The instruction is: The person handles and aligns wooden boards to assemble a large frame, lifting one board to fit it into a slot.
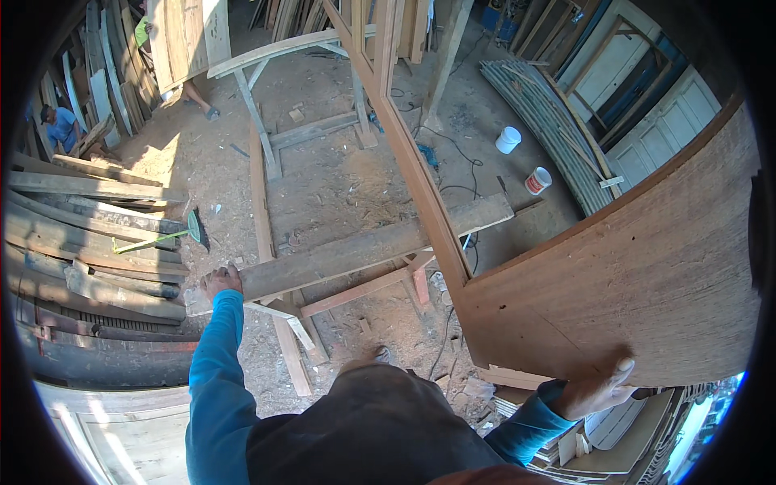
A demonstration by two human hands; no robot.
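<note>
My left hand [221,280] is at the left end of a long, rough plank [339,255], its fingers curled over the far edge. The plank lies across wooden trestle supports [295,315]. At the lower right, my right hand [596,392] is at the bottom edge of a large reddish-brown wooden panel [622,267], thumb up against its face. Its other fingers are partly hidden at that edge. A long brown wooden frame piece [416,174] meets the panel's corner and runs up and away, crossing above the plank.
Stacked boards [97,234] line the left side, with a green-headed broom [194,227] beside them. Two white buckets [508,140] stand at right, near corrugated sheets [541,121]. A cable [465,158] snakes over the dusty floor. A person in blue [61,127] is at far left; another is behind upright boards [182,40].
</note>
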